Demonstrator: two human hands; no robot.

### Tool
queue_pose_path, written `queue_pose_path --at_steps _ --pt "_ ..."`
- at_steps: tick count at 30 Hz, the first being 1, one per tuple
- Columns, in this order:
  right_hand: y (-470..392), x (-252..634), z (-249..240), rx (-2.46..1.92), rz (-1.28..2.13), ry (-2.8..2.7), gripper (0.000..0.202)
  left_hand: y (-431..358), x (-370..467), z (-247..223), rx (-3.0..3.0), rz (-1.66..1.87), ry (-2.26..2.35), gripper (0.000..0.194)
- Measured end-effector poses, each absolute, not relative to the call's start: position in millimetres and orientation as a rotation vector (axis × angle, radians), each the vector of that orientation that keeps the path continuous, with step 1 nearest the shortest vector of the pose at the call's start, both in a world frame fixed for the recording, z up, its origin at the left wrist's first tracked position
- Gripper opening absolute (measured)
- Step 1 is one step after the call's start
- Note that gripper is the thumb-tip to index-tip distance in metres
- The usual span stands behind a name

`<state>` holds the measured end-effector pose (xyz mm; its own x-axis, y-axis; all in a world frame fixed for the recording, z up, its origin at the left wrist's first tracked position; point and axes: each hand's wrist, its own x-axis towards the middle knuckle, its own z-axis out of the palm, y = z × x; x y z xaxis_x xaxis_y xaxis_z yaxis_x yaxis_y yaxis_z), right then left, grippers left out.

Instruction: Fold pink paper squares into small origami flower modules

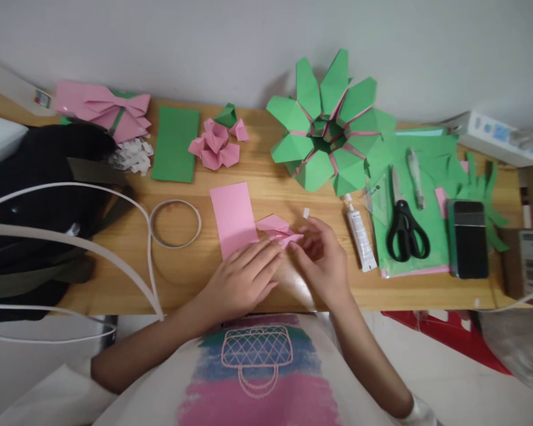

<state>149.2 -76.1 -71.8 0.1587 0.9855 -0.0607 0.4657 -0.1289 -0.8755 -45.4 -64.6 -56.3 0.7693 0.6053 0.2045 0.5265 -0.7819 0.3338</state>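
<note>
A small folded pink paper (275,225) lies on the wooden table in front of me. My left hand (249,275) is closed over its near edge, fingers close together and partly hiding it. Beside its right tip is my right hand (323,260), thumb and curled fingers apart with nothing visible between them; whether the thumb touches the paper I cannot tell. A flat pink sheet (234,216) reaches partly under my left fingers. Just beyond my right fingertips sits a tiny white scrap (306,212).
A green and pink folded-paper flower ring (313,97) stands at the back. Rightward are a glue tube (361,236), black-handled scissors (402,234), a cutter (415,177) and a phone (468,239). Leftward lie a tape ring (199,222), green paper (175,145), pink folded pieces (215,145) and white cables (111,245).
</note>
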Motion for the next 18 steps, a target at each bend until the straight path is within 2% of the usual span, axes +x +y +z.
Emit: queue_pose_path --at_steps 10,18 --pt "-75.7 143.7 -81.6 -1.735 0.722 -1.536 0.043 -60.2 -46.9 -71.3 2.788 0.226 0.961 0.056" --pt "-76.1 143.9 -83.4 -1.708 0.621 -1.628 0.045 -59.5 -47.4 -71.2 2.771 0.291 0.978 0.053"
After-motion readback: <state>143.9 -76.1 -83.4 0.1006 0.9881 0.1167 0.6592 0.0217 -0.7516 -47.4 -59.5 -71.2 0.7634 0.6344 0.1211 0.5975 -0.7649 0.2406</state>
